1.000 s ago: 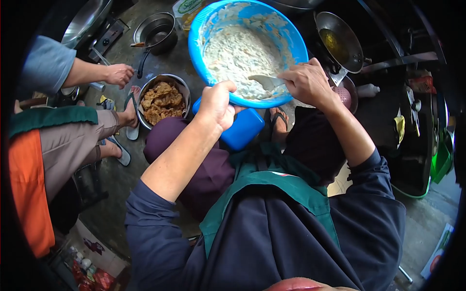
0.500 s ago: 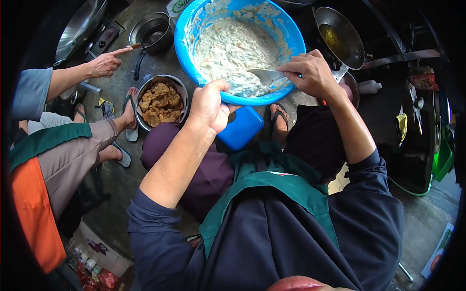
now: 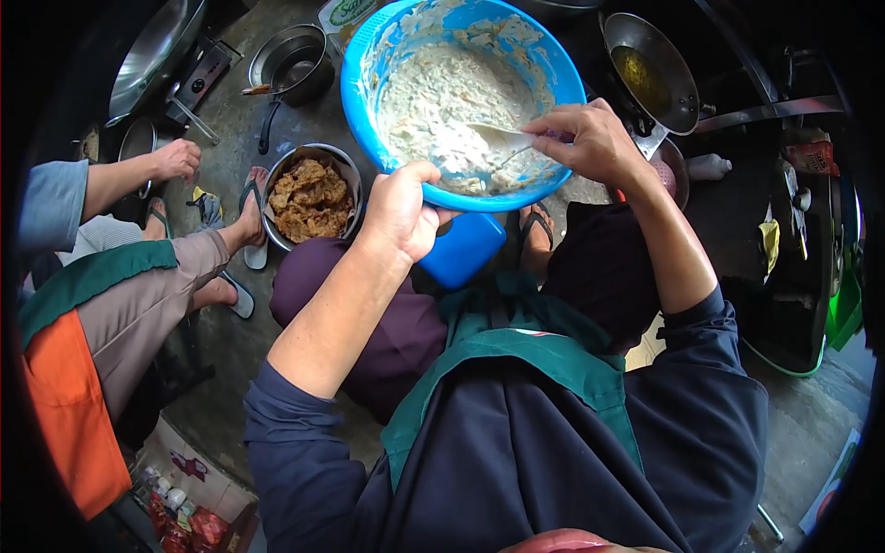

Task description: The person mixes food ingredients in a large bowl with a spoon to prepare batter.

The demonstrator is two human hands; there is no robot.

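Note:
My left hand (image 3: 403,210) grips the near rim of a large blue basin (image 3: 358,88), its thumb over the edge and its fingers beneath. Thick, pale, lumpy batter (image 3: 442,85) fills the basin's bottom and is smeared up its inner walls. A pale spoon (image 3: 498,138) is in my right hand (image 3: 587,140), held by its handle over the basin's right side. Its bowl points left and lies in or against the batter; the tip is hard to make out. The basin is tilted toward me, above a blue stool-like thing (image 3: 466,247).
Brown fried food (image 3: 311,198) sits in a round metal pot (image 3: 273,223) at left. Behind it stands a dark saucepan (image 3: 313,83). A co-worker's hand (image 3: 177,159) is at far left. A wok with yellow oil (image 3: 643,78) is at upper right, near a white bottle (image 3: 708,167).
The spoon and the batter beside it have shifted slightly within the basin. The co-worker's hand has drawn back from the saucepan, leaving a brown-tipped utensil at its edge.

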